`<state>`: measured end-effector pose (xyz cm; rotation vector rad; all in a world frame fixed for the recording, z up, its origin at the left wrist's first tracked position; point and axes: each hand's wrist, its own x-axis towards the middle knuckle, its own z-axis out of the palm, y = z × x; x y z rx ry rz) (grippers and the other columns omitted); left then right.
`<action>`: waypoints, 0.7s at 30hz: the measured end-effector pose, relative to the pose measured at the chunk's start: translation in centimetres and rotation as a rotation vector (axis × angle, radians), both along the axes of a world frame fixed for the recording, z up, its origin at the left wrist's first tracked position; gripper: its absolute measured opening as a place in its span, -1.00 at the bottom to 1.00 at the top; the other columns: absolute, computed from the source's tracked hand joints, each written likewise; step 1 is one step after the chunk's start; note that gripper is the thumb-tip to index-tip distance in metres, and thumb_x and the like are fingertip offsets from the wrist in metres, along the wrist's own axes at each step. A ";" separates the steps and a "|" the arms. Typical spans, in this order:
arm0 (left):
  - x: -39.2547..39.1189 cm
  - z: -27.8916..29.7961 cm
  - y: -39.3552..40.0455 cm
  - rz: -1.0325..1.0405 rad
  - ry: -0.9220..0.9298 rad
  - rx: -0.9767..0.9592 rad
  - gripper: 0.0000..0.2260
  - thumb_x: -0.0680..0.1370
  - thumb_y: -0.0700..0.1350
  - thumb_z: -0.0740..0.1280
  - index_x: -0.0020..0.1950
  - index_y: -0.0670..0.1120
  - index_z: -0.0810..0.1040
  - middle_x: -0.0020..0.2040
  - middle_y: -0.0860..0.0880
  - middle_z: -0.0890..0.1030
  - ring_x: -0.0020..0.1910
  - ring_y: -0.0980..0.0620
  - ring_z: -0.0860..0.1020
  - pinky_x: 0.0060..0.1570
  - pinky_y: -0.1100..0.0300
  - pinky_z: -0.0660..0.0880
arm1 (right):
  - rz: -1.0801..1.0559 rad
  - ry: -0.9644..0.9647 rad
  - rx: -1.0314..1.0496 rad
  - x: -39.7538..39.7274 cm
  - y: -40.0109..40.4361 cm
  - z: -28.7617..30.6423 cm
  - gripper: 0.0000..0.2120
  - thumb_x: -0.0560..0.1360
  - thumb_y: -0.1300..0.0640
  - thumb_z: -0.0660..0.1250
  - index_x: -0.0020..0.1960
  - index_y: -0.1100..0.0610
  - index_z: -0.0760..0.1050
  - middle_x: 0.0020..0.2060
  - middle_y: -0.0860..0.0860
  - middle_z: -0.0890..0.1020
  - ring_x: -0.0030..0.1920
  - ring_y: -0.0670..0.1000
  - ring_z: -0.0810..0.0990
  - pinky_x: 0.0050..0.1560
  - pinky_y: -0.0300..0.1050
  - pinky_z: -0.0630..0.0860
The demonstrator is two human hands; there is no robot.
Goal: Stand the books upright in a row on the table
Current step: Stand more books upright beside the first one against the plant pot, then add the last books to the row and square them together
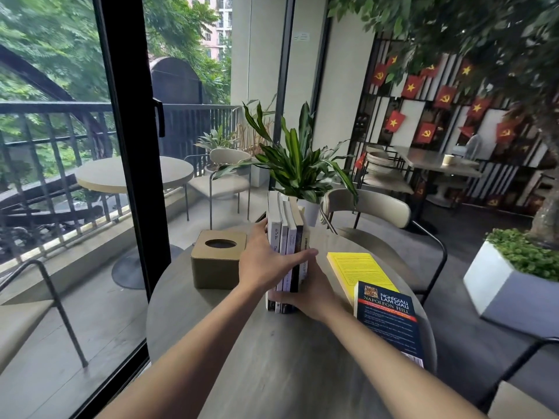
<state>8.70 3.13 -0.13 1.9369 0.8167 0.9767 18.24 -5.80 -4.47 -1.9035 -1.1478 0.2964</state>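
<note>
Both hands make the grip here, clamping a short row of upright books (287,246) between them on the round bench (272,358). Farthest to the left of the grip sits a tan tissue box (217,258), near the left hand but apart from it. That left hand (263,261) lies flat against the outer cover of the leftmost white book, fingers spread up the cover and thumb reaching across the spines toward the right. Between the two hands the books stand spine toward the camera, white ones on the left, darker ones on the right, and they lean slightly rather than standing dead vertical. The right hand (308,294) presses in low from the other side, its fingers curled around the foot of the row, close to the bench top.

To finish this step well, I judge the hands should squeeze evenly, tap the bottom edges flush on the bench, and bring the row square before easing off, since thin paperbacks are likely to fan out or topple once pressure goes. Releasing one side at a time would show whether they hold.

Just right of the grip, a yellow book (360,273) lies flat, and nearer the camera a dark blue book (390,322) also lies flat, partly over the yellow one. Those two are not yet stood up.
</note>
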 end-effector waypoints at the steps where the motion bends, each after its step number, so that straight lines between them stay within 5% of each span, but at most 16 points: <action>1: 0.2 -0.1 0.0 0.000 0.013 0.019 0.00 0.08 0.49 0.54 0.39 0.08 0.36 0.18 0.12 0.59 0.15 0.07 0.60 0.10 -0.07 0.60 | -0.015 -0.008 0.006 -0.1 -0.1 -0.2 -0.03 0.16 -0.14 0.62 0.42 -0.15 0.15 0.25 -0.24 0.47 0.20 -0.22 0.42 0.14 -0.31 0.34; 6: 1.0 -0.7 0.1 0.006 0.044 0.100 -0.14 0.21 0.34 0.58 0.38 0.04 0.37 0.16 0.08 0.62 0.12 0.04 0.61 0.08 -0.05 0.59 | -0.071 -0.030 0.074 -0.3 -0.4 -1.0 -0.08 0.22 -0.12 0.59 0.43 -0.12 0.17 0.24 -0.21 0.49 0.21 -0.22 0.44 -0.01 -0.55 0.26; 10: 0.9 -0.8 0.2 -0.006 0.027 0.101 -0.11 0.19 0.34 0.59 0.39 0.04 0.36 0.16 0.09 0.62 0.10 0.05 0.61 0.07 -0.06 0.60 | -0.082 -0.055 0.081 -0.6 -0.3 -1.2 -0.10 0.25 -0.12 0.57 0.44 -0.13 0.16 0.27 -0.19 0.50 0.25 -0.18 0.47 0.08 -0.38 0.32; 16: 0.5 -1.3 0.3 0.001 -0.014 0.149 -0.22 0.23 0.32 0.59 0.32 0.04 0.41 0.07 0.09 0.63 0.03 0.07 0.62 0.03 -0.03 0.61 | -0.057 -0.025 0.099 -0.5 -0.2 -1.5 -0.13 0.27 -0.05 0.58 0.45 -0.09 0.19 0.18 -0.27 0.47 0.16 -0.30 0.41 -0.05 -0.67 0.26; 19: 0.6 -1.5 0.2 0.021 -0.026 0.145 -0.22 0.22 0.34 0.58 0.30 0.07 0.40 0.05 0.12 0.62 0.01 0.07 0.62 0.00 -0.03 0.61 | -0.049 -0.022 0.076 -0.3 0.1 -1.8 -0.09 0.25 -0.10 0.57 0.46 -0.12 0.17 0.24 -0.27 0.45 0.22 -0.28 0.41 0.07 -0.60 0.29; 21: 0.7 -1.3 -0.1 0.036 -0.027 0.113 -0.17 0.17 0.39 0.57 0.33 0.11 0.38 0.07 0.13 0.62 0.04 0.06 0.62 0.02 -0.04 0.61 | -0.045 -0.020 0.055 -0.2 0.3 -1.9 -0.05 0.24 -0.14 0.56 0.48 -0.12 0.12 0.32 -0.20 0.45 0.30 -0.20 0.42 0.25 -0.36 0.38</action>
